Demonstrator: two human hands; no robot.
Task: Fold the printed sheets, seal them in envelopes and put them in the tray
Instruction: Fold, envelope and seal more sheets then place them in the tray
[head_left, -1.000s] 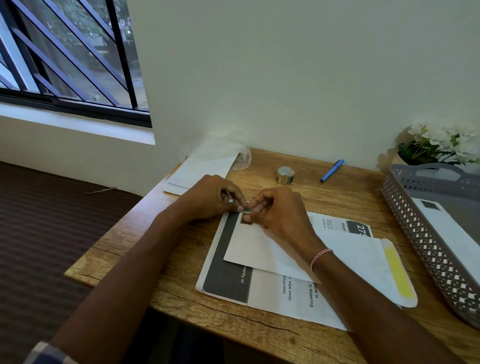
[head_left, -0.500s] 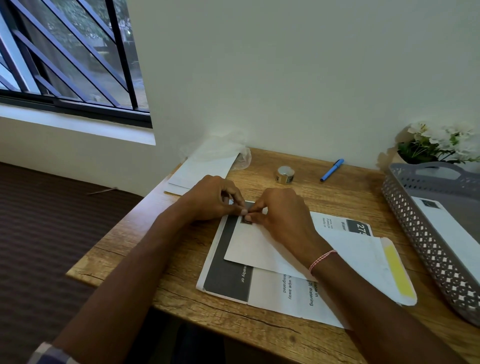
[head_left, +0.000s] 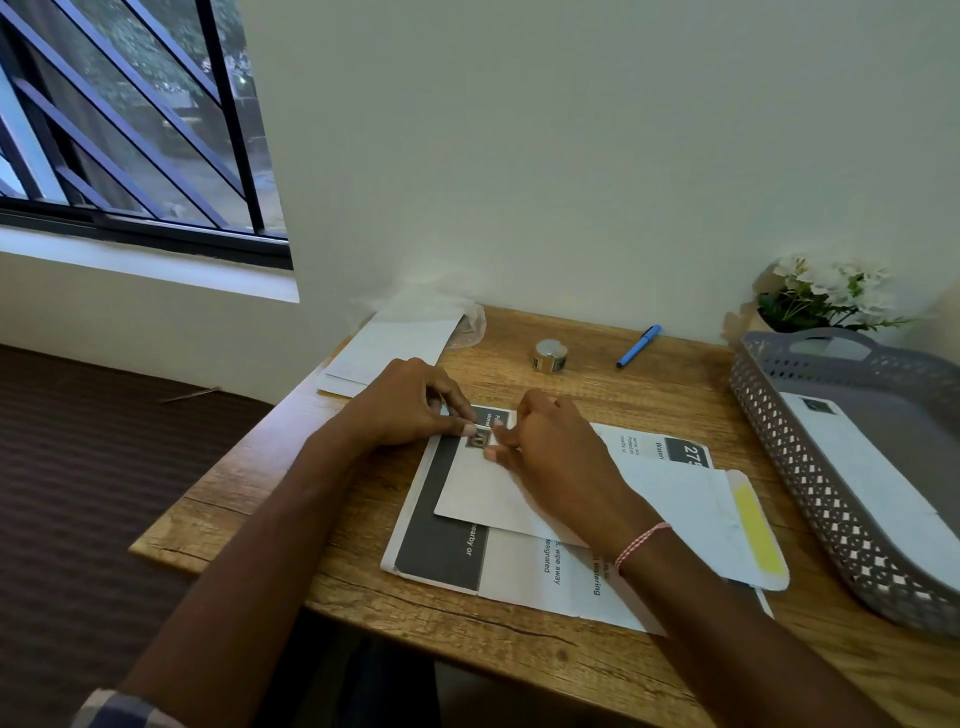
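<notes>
On the wooden desk (head_left: 623, 400), left hand (head_left: 410, 405) and right hand (head_left: 556, 452) pinch a small sticker (head_left: 479, 440) at the envelope (head_left: 493, 501) corner.

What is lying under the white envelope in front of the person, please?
Printed sheets lie under the envelope, flat on the table; a dark band and some text show. Their middle is covered by the envelope and the right hand, so the rest is unreadable.

Wood-grain worktop (head_left: 649, 395) with a matt, slightly rough finish, matt printed sheets (head_left: 519, 577) of paper, smooth white paper envelope (head_left: 685, 499), grey perforated plastic tray (head_left: 810, 467), glossy metallic roll of tape (head_left: 549, 356), blue plastic pen (head_left: 639, 345), clear crinkled plastic wrapper (head_left: 470, 325), braided thread wristband (head_left: 641, 543).
</notes>
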